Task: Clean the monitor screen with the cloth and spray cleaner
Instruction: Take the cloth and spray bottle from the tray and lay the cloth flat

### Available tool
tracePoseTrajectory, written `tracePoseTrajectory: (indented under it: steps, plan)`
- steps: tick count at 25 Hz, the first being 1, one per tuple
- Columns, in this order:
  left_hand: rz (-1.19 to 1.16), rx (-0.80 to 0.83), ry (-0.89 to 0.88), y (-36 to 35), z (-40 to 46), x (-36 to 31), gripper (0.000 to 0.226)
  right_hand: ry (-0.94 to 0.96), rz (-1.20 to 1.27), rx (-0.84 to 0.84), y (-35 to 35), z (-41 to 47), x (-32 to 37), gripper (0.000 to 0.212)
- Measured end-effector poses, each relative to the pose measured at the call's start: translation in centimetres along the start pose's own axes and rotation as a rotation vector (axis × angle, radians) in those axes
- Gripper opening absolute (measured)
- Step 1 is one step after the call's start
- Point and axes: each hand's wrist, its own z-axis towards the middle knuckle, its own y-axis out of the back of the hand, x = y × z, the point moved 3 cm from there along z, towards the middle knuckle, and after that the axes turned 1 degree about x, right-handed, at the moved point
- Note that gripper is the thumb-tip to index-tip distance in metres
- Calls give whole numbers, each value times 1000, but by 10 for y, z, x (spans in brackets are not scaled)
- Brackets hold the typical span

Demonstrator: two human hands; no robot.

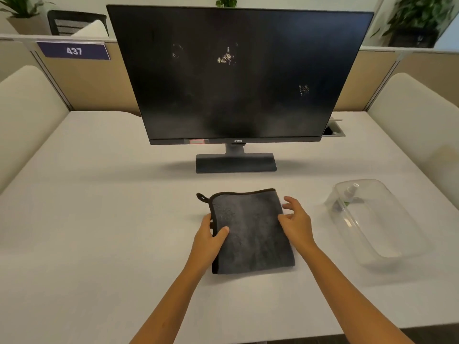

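A dark monitor stands on the white desk, its screen marked with pale smudges. A folded grey cloth with a black hem and loop lies flat in front of the stand. My left hand grips the cloth's left edge, thumb on top and fingers under. At the cloth's right edge, my right hand has its fingers spread and relaxed. A small spray bottle lies in the far end of a clear plastic tray to the right.
Beige partition walls run behind the desk, with a blue sign reading 437 at the left. A cable opening sits behind the monitor's right corner. Cream chair backs flank both sides.
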Motion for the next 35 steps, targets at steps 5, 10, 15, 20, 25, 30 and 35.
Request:
tracePoseTrajectory:
  steps: [5, 10, 15, 20, 25, 30, 35]
  plan:
    - [277, -113, 60, 0, 7, 9, 36, 98, -412, 86, -10, -6, -17, 48]
    - [144, -62, -8, -5, 9, -20, 29, 90, -326, 117, -8, -3, -19, 45]
    - [-313, 341, 150, -39, 8, -59, 33, 53, -142, 63, 10, 6, -21, 42]
    - [-428, 317, 112, -36, 13, -50, 32, 56, -62, -10, 33, 16, -29, 34]
    - [393, -41, 0, -21, 19, -15, 21, 42, -131, 81, 23, 10, -31, 38]
    - [422, -92, -197, -25, 17, -10, 30, 269, -535, 217, -1, -10, -32, 61]
    - [358, -149, -174, -26, 18, -5, 53, 282, -720, 221, -7, -12, -39, 68]
